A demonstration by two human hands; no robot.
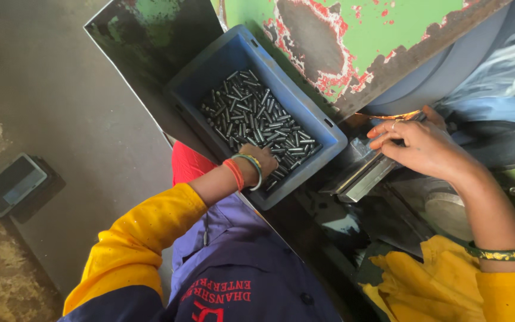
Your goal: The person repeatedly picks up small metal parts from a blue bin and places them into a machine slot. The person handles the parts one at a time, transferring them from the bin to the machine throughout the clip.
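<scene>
Reaching into the blue bin (305,101), my left hand (261,158) sits among the small metal pins (257,119) at the near edge of the heap; its fingers curl down into the pins, and I cannot tell whether they hold any. My right hand (421,146) rests to the right, fingers narrow and extended against the metal guide (365,170) below the green machine housing (353,42) with peeling paint. Orange light shows just beyond those fingertips. Hazard, as I judge it: fingers this close to the working zone could get nipped or burned. Loose bangles (251,168) could snag the bin rim.
</scene>
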